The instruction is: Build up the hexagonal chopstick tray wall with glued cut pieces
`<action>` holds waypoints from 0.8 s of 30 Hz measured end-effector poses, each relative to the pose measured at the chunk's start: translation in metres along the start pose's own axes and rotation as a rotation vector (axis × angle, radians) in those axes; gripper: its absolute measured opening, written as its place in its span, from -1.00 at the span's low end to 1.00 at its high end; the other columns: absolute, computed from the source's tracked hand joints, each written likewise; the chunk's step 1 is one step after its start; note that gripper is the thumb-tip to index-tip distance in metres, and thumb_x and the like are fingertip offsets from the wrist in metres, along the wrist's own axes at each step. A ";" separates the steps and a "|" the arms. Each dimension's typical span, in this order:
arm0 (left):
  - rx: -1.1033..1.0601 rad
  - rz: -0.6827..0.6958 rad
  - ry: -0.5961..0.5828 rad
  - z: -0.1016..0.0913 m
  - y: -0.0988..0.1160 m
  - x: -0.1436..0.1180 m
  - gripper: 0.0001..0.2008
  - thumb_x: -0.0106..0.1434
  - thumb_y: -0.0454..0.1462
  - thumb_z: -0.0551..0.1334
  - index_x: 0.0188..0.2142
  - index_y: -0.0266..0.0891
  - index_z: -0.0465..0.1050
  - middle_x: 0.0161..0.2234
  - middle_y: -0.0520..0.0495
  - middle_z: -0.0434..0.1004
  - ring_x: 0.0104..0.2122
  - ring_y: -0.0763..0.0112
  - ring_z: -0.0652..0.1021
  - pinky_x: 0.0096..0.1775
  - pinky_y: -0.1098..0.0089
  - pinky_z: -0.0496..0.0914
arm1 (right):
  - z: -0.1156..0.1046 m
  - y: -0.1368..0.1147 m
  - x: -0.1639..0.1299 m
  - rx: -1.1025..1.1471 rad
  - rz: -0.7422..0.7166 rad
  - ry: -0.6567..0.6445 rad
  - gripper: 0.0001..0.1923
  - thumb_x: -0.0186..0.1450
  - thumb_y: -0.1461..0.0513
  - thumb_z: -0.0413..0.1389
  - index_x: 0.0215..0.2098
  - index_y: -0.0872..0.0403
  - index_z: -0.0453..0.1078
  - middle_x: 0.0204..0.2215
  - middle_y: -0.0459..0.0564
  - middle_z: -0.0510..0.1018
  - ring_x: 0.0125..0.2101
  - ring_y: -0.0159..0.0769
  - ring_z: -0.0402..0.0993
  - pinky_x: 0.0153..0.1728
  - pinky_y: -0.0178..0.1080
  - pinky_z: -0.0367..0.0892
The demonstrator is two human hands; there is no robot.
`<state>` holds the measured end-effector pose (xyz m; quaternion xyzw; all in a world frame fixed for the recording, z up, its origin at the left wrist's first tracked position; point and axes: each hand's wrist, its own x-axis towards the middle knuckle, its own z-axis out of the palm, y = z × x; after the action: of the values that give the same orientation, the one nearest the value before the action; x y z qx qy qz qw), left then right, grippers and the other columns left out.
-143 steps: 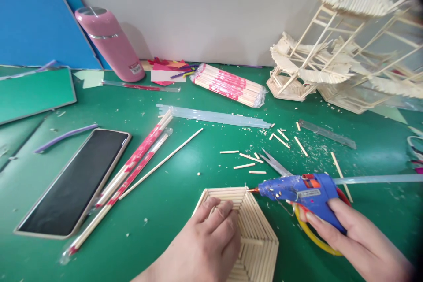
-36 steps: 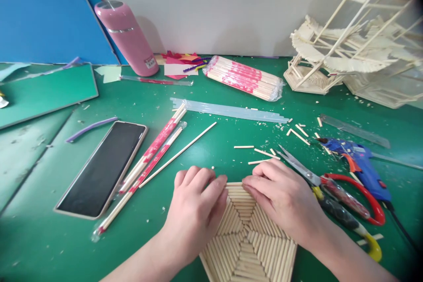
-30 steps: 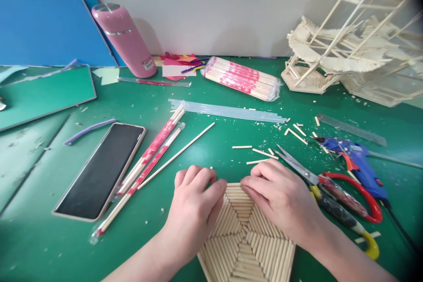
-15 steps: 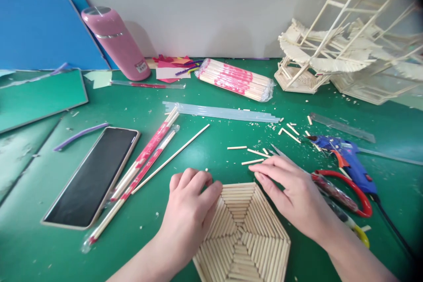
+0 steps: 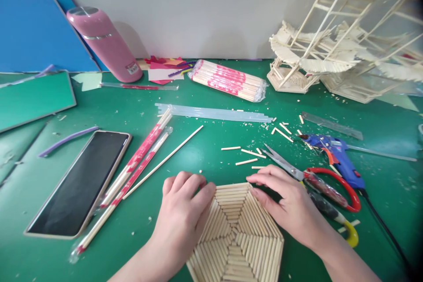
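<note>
A many-sided panel of wooden sticks [image 5: 231, 229], laid in rings like a spider web, lies in front of me with its near edge cut off by the view. At its upper left edge my left hand [image 5: 187, 211] is closed, its fingers curled over the side; the fingertips are partly hidden. My right hand [image 5: 280, 202] holds the upper right corner, thumb on the panel and forefinger just beyond the edge. Close above that hand lie short cut stick pieces [image 5: 246, 162]. Scissors [image 5: 289, 167] with a red handle rest beside its knuckles.
To the right lies a blue glue gun [image 5: 343, 158] with a cord. A phone [image 5: 79, 185], wrapped chopsticks [image 5: 139, 158] and a loose stick [image 5: 165, 161] lie left. Behind are glue sticks [image 5: 214, 113], a chopstick pack [image 5: 228, 80], a pink bottle [image 5: 105, 44] and a stick-built tower [image 5: 313, 48].
My right hand has drawn back from the short stick pieces to the panel's corner, uncovering the scissors' blades. My left hand stays at the panel's edge. The whole view has shifted slightly.
</note>
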<state>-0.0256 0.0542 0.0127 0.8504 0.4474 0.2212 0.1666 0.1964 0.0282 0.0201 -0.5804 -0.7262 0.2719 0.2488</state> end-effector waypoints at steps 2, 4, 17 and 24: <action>-0.004 0.002 -0.001 0.000 0.000 -0.001 -0.80 0.27 -0.34 0.00 -0.29 -0.18 0.39 -0.36 -0.05 0.41 -0.35 0.29 0.32 -0.34 0.28 0.09 | 0.000 0.000 0.000 0.000 -0.005 -0.007 -0.82 0.26 0.28 -0.01 -0.20 0.03 0.37 -0.29 -0.02 0.41 -0.22 -0.32 0.36 -0.23 -0.25 0.35; -0.008 0.003 0.002 0.000 -0.001 -0.001 -0.81 0.27 -0.33 0.00 -0.29 -0.18 0.39 -0.37 -0.05 0.41 -0.35 0.29 0.32 -0.35 0.28 0.09 | 0.000 -0.001 0.000 0.003 -0.011 -0.012 -0.83 0.26 0.29 -0.01 -0.21 0.04 0.37 -0.30 -0.03 0.41 -0.23 -0.32 0.35 -0.24 -0.25 0.34; 0.002 0.002 0.019 0.002 0.000 -0.002 -0.79 0.28 -0.34 -0.01 -0.31 -0.18 0.39 -0.38 -0.06 0.41 -0.36 0.29 0.31 -0.35 0.28 0.09 | 0.001 0.000 0.002 -0.008 -0.041 -0.008 -0.86 0.26 0.30 0.00 -0.24 0.05 0.35 -0.31 -0.04 0.41 -0.24 -0.33 0.34 -0.24 -0.23 0.30; 0.009 0.008 0.015 0.002 0.000 -0.001 -0.79 0.28 -0.35 -0.02 -0.30 -0.19 0.39 -0.38 -0.06 0.41 -0.37 0.30 0.31 -0.36 0.29 0.09 | 0.000 0.000 0.002 -0.007 -0.052 0.000 -0.86 0.26 0.30 -0.01 -0.25 0.06 0.36 -0.32 -0.04 0.41 -0.27 -0.33 0.35 -0.26 -0.24 0.31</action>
<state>-0.0251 0.0528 0.0103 0.8511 0.4464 0.2262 0.1584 0.1960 0.0301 0.0206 -0.5624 -0.7418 0.2628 0.2537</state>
